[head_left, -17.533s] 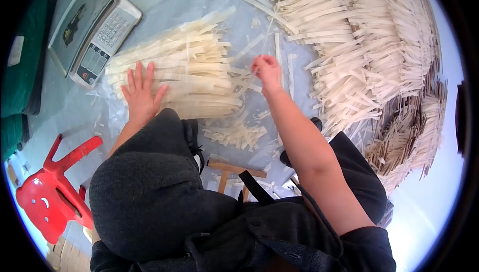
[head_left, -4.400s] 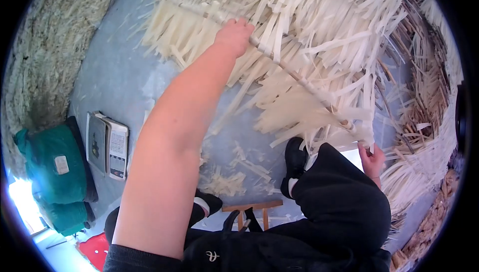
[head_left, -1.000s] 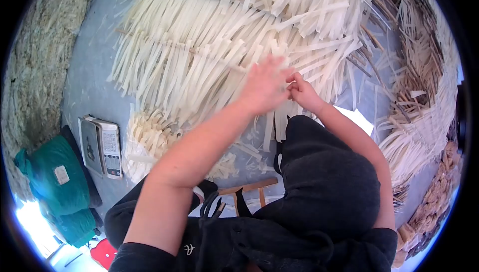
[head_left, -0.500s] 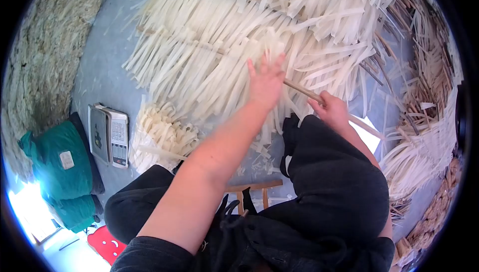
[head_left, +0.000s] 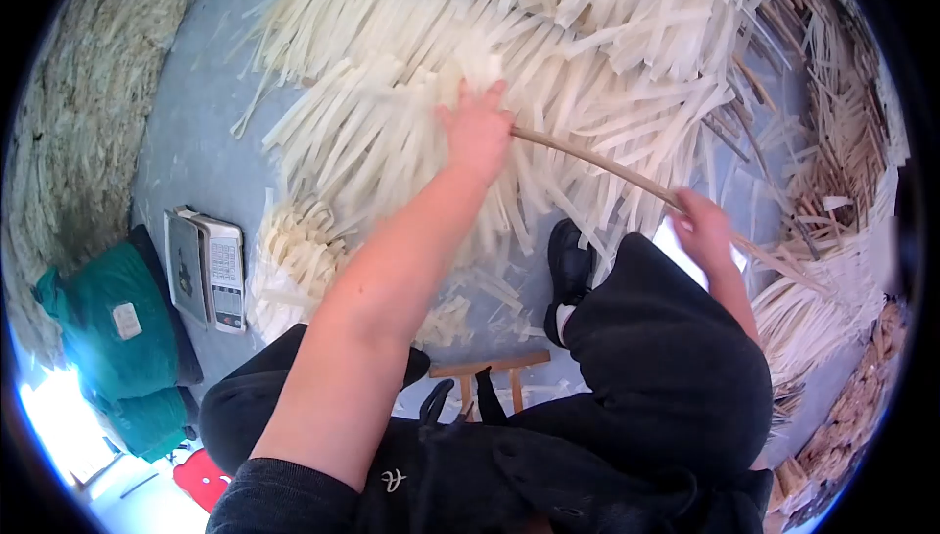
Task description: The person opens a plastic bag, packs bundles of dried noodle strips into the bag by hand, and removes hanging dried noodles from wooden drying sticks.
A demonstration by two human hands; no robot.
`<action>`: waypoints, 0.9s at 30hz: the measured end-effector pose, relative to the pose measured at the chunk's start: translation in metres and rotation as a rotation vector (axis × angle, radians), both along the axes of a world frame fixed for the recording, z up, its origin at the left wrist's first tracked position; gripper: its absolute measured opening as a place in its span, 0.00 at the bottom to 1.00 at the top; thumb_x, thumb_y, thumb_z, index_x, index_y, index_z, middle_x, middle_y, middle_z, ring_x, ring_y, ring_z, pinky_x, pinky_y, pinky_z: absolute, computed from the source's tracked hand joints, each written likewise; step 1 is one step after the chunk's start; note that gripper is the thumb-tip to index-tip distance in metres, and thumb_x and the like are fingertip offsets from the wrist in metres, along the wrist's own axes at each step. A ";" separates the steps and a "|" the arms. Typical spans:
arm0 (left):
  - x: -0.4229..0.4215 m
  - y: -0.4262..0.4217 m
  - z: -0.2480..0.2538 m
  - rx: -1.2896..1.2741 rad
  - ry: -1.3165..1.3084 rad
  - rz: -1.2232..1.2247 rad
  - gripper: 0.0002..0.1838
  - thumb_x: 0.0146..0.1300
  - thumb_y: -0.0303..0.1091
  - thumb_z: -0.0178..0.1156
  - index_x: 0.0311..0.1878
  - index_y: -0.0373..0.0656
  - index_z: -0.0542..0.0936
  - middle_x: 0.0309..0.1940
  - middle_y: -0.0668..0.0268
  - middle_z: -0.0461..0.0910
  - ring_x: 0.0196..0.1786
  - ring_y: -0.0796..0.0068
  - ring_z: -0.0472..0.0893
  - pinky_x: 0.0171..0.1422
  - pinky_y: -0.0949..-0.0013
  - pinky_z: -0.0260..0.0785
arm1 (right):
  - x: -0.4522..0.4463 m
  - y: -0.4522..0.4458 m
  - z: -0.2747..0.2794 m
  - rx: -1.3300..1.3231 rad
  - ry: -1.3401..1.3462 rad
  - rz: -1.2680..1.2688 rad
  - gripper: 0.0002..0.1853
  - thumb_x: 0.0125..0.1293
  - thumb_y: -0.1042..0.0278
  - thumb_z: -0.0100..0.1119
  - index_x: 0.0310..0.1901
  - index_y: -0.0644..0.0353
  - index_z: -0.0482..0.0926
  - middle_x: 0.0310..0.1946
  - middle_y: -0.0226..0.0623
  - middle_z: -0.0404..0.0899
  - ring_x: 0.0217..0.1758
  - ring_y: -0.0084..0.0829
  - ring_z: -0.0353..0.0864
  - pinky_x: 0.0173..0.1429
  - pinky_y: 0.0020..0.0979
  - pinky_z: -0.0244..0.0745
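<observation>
A thin brown stick (head_left: 587, 155) slants across the middle of the view, bowed slightly. My right hand (head_left: 701, 226) is closed around its near part, and a narrow length sticks out beyond that fist. Fingers spread, my left hand (head_left: 478, 138) lies over pale cream strips (head_left: 362, 108) at the stick's far part. Where the stick meets this hand, the palm hides it. The strips fan out in overlapping rows under and around my left hand. Their tips near my fingers are blurred.
A digital scale (head_left: 208, 265) and a green bundle (head_left: 117, 328) lie left. Curled strips (head_left: 294, 250) are heaped near my knee. Brown sticks (head_left: 749, 133) and strips crowd the right. A wooden stool (head_left: 490, 366) is between my legs. Matted fibre (head_left: 83, 123) lines the far left.
My left hand has moved left and slightly up over the strips. My right hand has shifted right and down a little. More of the stick shows between them.
</observation>
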State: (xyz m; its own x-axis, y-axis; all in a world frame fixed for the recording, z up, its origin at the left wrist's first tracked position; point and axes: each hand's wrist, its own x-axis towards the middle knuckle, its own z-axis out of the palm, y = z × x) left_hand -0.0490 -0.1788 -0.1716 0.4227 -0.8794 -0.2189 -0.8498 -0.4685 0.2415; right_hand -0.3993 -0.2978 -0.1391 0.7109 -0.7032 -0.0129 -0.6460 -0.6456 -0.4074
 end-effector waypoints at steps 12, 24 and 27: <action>0.030 0.020 -0.022 0.028 -0.073 -0.011 0.12 0.58 0.39 0.65 0.46 0.57 0.81 0.77 0.78 0.51 0.76 0.45 0.54 0.73 0.26 0.44 | -0.065 -0.017 0.009 -0.275 0.239 -0.038 0.14 0.54 0.56 0.69 0.29 0.54 0.75 0.25 0.37 0.77 0.30 0.45 0.78 0.33 0.43 0.72; 0.055 0.037 -0.039 0.126 0.011 0.049 0.17 0.59 0.41 0.66 0.52 0.59 0.80 0.78 0.79 0.46 0.76 0.42 0.51 0.74 0.33 0.49 | -0.233 -0.021 0.060 -0.551 0.334 -0.394 0.17 0.68 0.61 0.58 0.24 0.60 0.70 0.27 0.42 0.70 0.32 0.48 0.72 0.35 0.46 0.65; 0.041 0.034 -0.022 0.140 0.002 0.055 0.21 0.59 0.42 0.66 0.57 0.55 0.77 0.79 0.76 0.44 0.75 0.41 0.54 0.74 0.34 0.51 | -0.262 -0.011 0.095 -0.566 0.427 -0.442 0.17 0.68 0.63 0.58 0.23 0.61 0.69 0.24 0.43 0.67 0.29 0.49 0.69 0.33 0.46 0.63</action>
State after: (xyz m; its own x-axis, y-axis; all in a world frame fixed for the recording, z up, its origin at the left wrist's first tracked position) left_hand -0.0076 -0.1445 -0.1931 0.4688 -0.8157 -0.3390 -0.8215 -0.5436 0.1721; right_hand -0.6609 -0.3086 -0.0445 0.3818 -0.8976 0.2203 -0.9131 -0.3295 0.2399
